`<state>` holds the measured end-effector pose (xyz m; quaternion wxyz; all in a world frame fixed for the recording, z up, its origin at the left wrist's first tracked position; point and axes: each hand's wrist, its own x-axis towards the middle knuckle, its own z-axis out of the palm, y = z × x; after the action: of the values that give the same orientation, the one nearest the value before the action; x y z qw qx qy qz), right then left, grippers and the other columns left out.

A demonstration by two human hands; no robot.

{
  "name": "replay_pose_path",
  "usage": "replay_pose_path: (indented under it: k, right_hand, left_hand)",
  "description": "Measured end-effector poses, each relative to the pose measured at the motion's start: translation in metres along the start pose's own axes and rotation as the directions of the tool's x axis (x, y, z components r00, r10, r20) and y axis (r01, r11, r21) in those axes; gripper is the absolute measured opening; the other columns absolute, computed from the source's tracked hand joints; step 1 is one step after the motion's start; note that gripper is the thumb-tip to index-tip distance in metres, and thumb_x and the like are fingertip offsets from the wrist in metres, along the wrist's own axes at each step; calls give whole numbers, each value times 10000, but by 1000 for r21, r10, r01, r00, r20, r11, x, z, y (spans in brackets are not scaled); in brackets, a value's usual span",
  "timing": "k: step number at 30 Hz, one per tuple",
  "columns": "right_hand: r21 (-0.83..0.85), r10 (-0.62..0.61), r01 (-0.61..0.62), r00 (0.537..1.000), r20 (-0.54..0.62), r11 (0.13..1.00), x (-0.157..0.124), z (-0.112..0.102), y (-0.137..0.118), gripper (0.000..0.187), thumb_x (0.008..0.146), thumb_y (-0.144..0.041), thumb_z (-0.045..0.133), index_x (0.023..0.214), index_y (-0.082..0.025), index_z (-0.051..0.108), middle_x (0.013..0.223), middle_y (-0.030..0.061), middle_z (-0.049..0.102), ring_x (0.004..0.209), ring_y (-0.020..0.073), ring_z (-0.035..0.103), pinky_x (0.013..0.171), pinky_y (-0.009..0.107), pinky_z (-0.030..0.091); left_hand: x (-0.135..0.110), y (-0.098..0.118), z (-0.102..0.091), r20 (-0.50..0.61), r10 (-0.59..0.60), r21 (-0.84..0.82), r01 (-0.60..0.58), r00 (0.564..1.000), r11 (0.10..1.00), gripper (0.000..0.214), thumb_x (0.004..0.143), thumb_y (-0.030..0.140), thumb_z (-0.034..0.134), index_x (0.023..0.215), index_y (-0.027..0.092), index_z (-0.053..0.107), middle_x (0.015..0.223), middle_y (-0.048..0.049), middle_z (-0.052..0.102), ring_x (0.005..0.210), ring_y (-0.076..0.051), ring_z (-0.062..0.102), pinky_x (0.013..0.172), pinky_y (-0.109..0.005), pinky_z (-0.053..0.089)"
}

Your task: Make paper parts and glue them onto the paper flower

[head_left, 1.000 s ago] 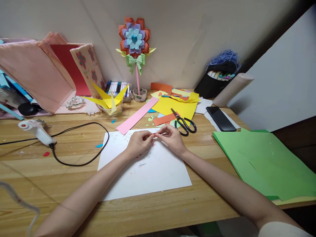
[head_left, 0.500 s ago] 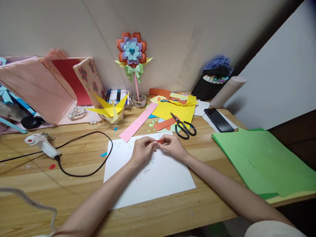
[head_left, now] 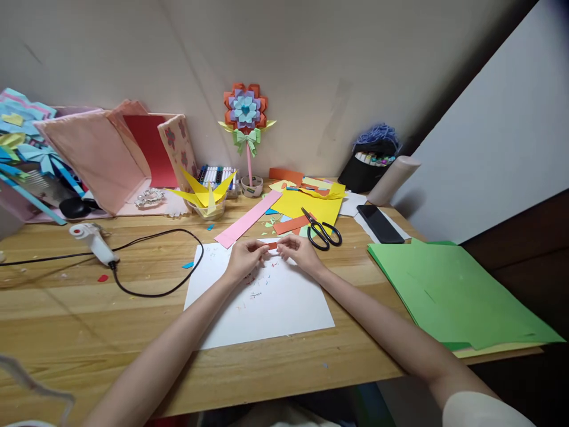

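A small strip of orange paper (head_left: 271,245) spans the gap between my two hands, above the upper part of a white sheet (head_left: 275,308). My left hand (head_left: 244,258) pinches its left end between thumb and fingers. My right hand (head_left: 303,254) has its fingers curled together at the other end. The fingertips partly cover the strip, so its full shape is hidden. Small coloured marks dot the white sheet under my wrists. Just beyond my right hand lie black-handled scissors (head_left: 320,229), partly over yellow paper (head_left: 291,203).
A pink strip (head_left: 248,219) and orange scraps (head_left: 291,225) lie behind my hands. At left rests a white glue gun (head_left: 98,246) with a looping black cord. Green sheets (head_left: 462,290) and a phone (head_left: 380,223) are at right. A paper flower (head_left: 246,110) stands at the back.
My hands have drawn slightly apart, so more of the orange strip shows between them. The whole view has shifted, with the desk items appearing a little smaller.
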<state>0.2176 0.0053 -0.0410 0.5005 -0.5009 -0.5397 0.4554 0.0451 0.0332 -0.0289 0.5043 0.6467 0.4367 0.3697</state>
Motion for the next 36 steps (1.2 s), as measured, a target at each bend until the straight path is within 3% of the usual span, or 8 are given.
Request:
replay_pose_path:
  k: [4,14,19,22,26,32,36]
  right_hand:
    - [-11,-54,55,995,80,998,-2,1,2,222,679,-353,655,713,-151,570,633,-9,593,548,101,548,537,231,458]
    - [23,-7,6,999,48,1000,-1,2,2,205,699,-335,643,679,-166,529,569,-1,587,474,115,536,484,245,440]
    - [65,33,-29,997,-66,997,0,2,-1,265,672,-383,668,670,-161,525,569,7,597,474,114,543,457,235,452]
    - [108,44,-32,993,-109,994,-1,3,-1,296,664,-416,679,718,-154,554,660,36,640,539,138,595,501,259,507]
    - [117,33,-26,998,-62,993,-3,5,-1,266,705,-387,656,824,-152,616,809,68,669,670,174,649,603,299,550]
    - [-77,-71,69,997,-22,995,-8,8,-7,136,710,-288,666,744,-158,643,755,58,663,727,188,641,688,309,529]
    - [-192,-98,102,995,32,976,-10,9,-8,96,747,-256,628,760,-161,639,752,56,660,696,173,631,678,297,519]
  left_hand:
    - [-1,2,2,52,59,86,-63,997,994,272,727,402,579,729,140,651,614,-26,648,549,-138,590,580,-247,452]
    - [-1,-2,1,28,158,343,-158,987,926,166,697,307,576,643,151,593,552,6,576,499,-107,516,466,-201,352]
    - [1,-4,-6,-37,92,230,-81,995,970,232,757,374,529,727,151,587,587,2,601,477,-111,536,490,-217,388]
    - [-2,-1,-5,32,71,245,-76,997,966,320,790,444,491,743,160,630,644,-20,654,513,-134,567,539,-241,413]
    - [-6,5,-1,140,94,285,-130,986,949,486,853,479,373,612,178,670,788,-35,698,641,-154,588,678,-265,418]
    - [-2,4,-3,155,-22,150,-1,988,989,543,860,522,316,702,140,668,625,-26,646,445,-103,452,535,-244,386]
    - [-1,4,-4,212,-45,52,34,976,998,476,856,506,350,837,139,653,656,-21,648,437,-89,439,526,-236,385]
